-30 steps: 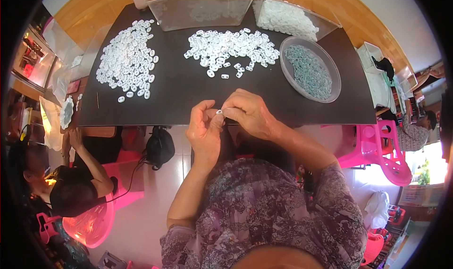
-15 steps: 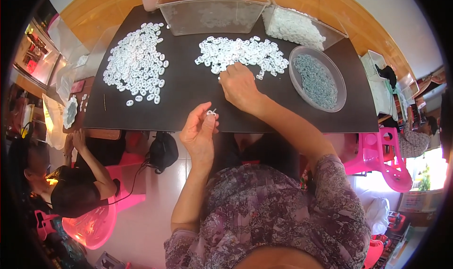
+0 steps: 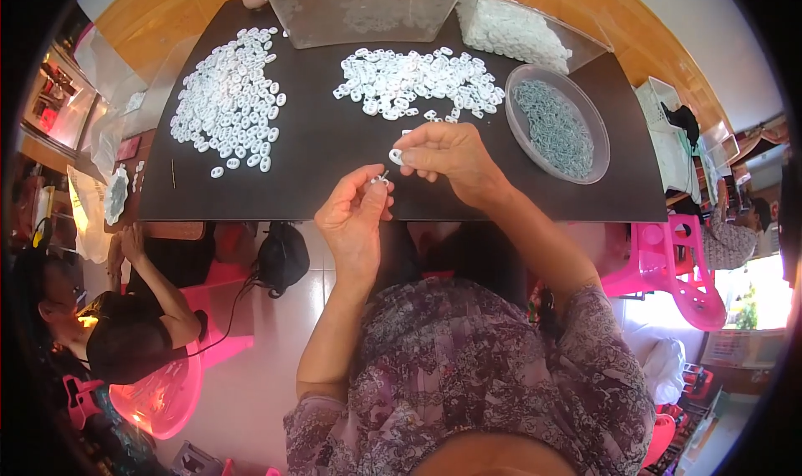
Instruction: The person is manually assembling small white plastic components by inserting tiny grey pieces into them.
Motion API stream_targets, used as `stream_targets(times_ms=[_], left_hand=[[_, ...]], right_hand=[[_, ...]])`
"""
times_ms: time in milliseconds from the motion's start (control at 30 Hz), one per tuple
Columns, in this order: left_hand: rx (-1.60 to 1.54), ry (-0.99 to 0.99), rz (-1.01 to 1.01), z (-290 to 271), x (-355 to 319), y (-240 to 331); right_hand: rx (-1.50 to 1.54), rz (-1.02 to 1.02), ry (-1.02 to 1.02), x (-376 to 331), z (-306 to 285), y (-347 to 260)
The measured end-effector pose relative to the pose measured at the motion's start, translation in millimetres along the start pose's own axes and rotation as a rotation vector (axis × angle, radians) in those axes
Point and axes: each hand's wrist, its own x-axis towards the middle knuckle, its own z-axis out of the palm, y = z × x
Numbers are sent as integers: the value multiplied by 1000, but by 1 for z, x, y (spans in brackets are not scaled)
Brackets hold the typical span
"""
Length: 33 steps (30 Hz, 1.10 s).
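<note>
My left hand (image 3: 355,213), closed above the table's near edge, pinches a small white plastic piece (image 3: 381,179) with a thin metal pin or screw sticking up from it. Just to its right, my right hand (image 3: 455,160) grips a white oval piece (image 3: 396,156) between thumb and fingertips. The two pieces are close but apart. Beyond my right hand spreads a pile of small white plastic pieces (image 3: 409,79). On the left lies another heap of white ovals with two dark holes (image 3: 225,108). A round clear bowl (image 3: 602,138) at the right holds many small grey metal pins or screws.
Across the back of the dark table (image 3: 309,167) stand a clear plastic bin (image 3: 359,17) and a second clear bin (image 3: 589,46) with white pieces. Another person (image 3: 134,334) sits at the left by a side table. Pink plastic stools (image 3: 681,267) stand at both sides.
My right hand has come back from the middle pile toward my left hand, bringing a white oval piece. My left hand keeps its hold, almost in place.
</note>
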Motion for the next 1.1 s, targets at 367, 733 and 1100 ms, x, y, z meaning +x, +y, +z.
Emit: stream_targets(times_ms=[367, 733, 1100], left_hand=[[7, 3, -40, 5, -8, 0], [115, 25, -39, 5, -9, -1], [95, 37, 7, 7, -11, -2]], right_hand=[[-35, -56, 39, -13, 6, 11], [-88, -139, 62, -16, 14, 17], [-184, -238, 110, -18, 19, 23]])
